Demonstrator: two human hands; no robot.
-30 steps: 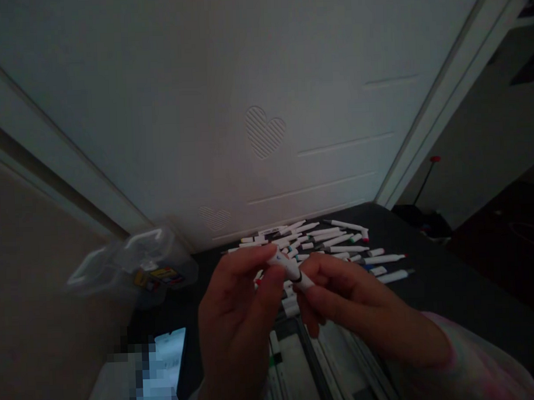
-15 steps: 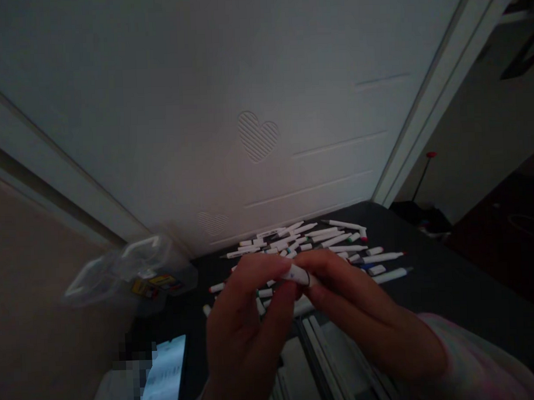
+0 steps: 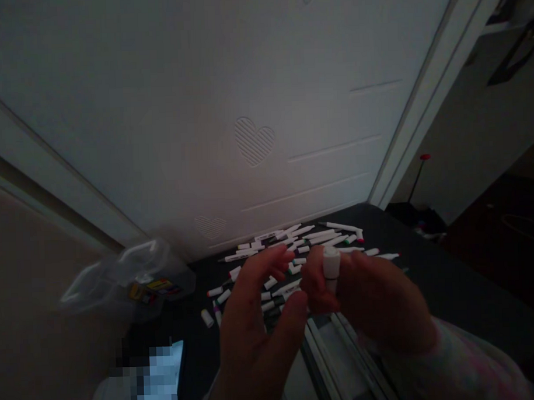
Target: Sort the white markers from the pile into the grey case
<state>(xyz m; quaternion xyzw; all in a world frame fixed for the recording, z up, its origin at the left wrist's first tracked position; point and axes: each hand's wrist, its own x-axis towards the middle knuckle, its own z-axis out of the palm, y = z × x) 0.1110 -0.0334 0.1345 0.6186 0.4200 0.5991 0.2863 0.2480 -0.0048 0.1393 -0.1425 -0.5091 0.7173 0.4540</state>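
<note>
My right hand [image 3: 375, 301] is closed around a white marker [image 3: 332, 266], its capped end pointing up between the fingers. To the left, my left hand [image 3: 254, 340] is held apart from it, thumb and fingers spread with nothing between them. Beyond both hands, several white markers [image 3: 240, 256] lie scattered on a dark tabletop [image 3: 454, 298], many without caps. Loose caps lie among them, including a white one [image 3: 207, 318] left of my left hand. My hands hide part of the pile.
A clear plastic case [image 3: 182, 273] with a colourful label stands at the back left. Nearer, a lit phone [image 3: 179, 366] lies partly blurred out. Long pale strips [image 3: 328, 367] run under my hands. A white panel with heart reliefs [image 3: 255, 142] rises behind the table.
My hands, together at the marker before, have parted. The left has let go and opened; the right has turned the marker upright and moved it slightly right.
</note>
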